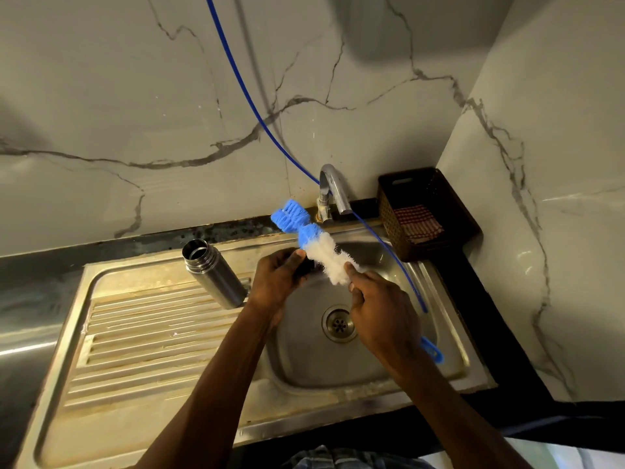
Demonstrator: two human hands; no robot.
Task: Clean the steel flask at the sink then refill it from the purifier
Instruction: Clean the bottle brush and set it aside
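Observation:
The steel flask (213, 273) stands uncapped on the sink's drainboard (145, 333), left of my hands. A bottle brush (318, 243) with blue and white bristles is held over the sink basin (372, 360). My right hand (382, 313) grips its handle just below the bristles, and the blue handle end (433, 352) sticks out behind my wrist. My left hand (277, 277) holds a small dark object, mostly hidden by the fingers, against the white bristles.
A steel tap (333, 191) rises behind the basin, with no water visible. A thin blue tube (257, 116) runs down the marble wall into the basin. A dark basket (426, 211) with a checked cloth stands at the back right corner. The drain (339, 323) lies between my wrists.

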